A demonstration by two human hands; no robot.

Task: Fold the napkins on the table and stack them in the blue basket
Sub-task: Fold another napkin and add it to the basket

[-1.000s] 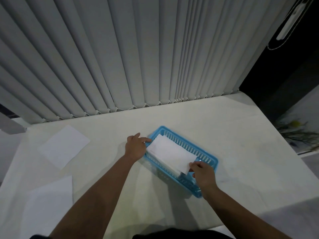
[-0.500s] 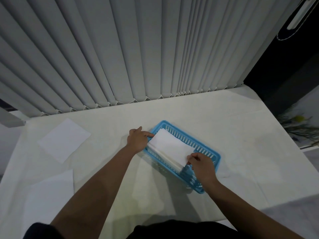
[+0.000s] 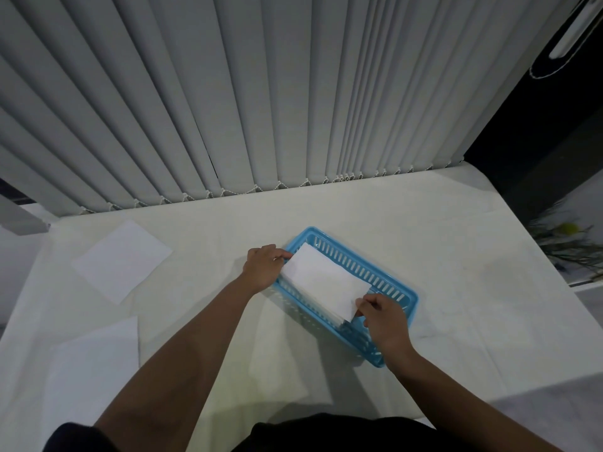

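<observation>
A blue slotted basket (image 3: 396,290) lies at an angle in the middle of the white table. A folded white napkin (image 3: 323,282) rests over it, on top of other folded napkins whose edges show underneath. My left hand (image 3: 262,265) pinches the napkin's far left end at the basket's corner. My right hand (image 3: 383,316) pinches its near right corner. Two unfolded white napkins lie flat on the left: one napkin (image 3: 122,261) farther back, another napkin (image 3: 94,370) close to me.
Grey vertical blinds (image 3: 261,93) hang along the table's far edge. The table's right edge (image 3: 538,256) drops off beside a dark gap with some plant stems (image 3: 567,243). A grey surface (image 3: 554,406) shows at the bottom right.
Both hands have kept their hold on the folded napkin, which has settled slightly lower over the basket. The view has tilted a little; the loose napkins have not moved.
</observation>
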